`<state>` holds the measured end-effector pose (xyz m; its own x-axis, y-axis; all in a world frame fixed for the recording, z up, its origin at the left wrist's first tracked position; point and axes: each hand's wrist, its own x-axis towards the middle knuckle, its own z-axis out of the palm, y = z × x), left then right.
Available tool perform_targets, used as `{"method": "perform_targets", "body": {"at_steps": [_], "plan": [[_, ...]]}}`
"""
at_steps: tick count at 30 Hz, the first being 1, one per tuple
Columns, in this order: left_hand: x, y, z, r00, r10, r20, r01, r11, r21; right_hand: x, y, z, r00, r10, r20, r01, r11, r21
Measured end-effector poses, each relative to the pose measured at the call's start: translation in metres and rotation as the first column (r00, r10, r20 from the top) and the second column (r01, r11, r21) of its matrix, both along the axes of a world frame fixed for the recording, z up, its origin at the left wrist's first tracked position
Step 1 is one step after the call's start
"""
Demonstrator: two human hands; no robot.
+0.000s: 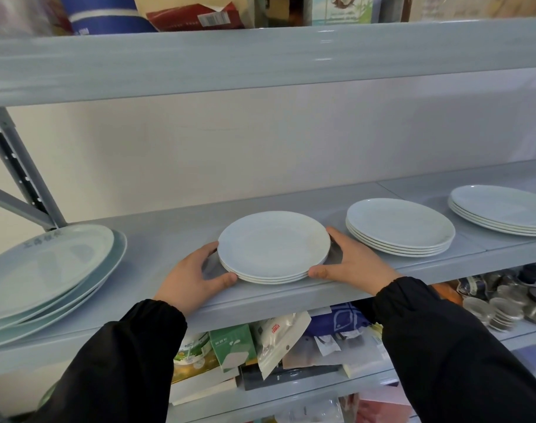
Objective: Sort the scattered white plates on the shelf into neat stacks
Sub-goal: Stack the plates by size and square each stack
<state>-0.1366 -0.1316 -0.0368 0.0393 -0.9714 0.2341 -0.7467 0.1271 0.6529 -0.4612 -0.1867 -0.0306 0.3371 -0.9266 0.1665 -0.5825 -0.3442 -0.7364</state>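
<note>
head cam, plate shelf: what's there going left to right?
large plate pile → left hand → small plate stack → right hand → middle-right stack → far-right stack

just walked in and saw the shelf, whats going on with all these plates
A person is tidying white plates on a grey shelf. The left hand and right hand grip opposite edges of a small stack of plates at the shelf's front. Two neat stacks sit to the right; a messier, slanted pile of larger plates sits far left.
</note>
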Motion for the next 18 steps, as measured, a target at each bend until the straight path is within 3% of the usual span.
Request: {"method": "perform_targets", "body": {"at_steps": [18], "plan": [[-0.0006, 0.0015, 0.0, 1.0, -0.004, 0.0, 0.004, 1.0, -0.022, 0.0004, 0.0032, 0.0037, 1.0, -0.016, -0.007, 0.016, 1.0, 0.018]]}}
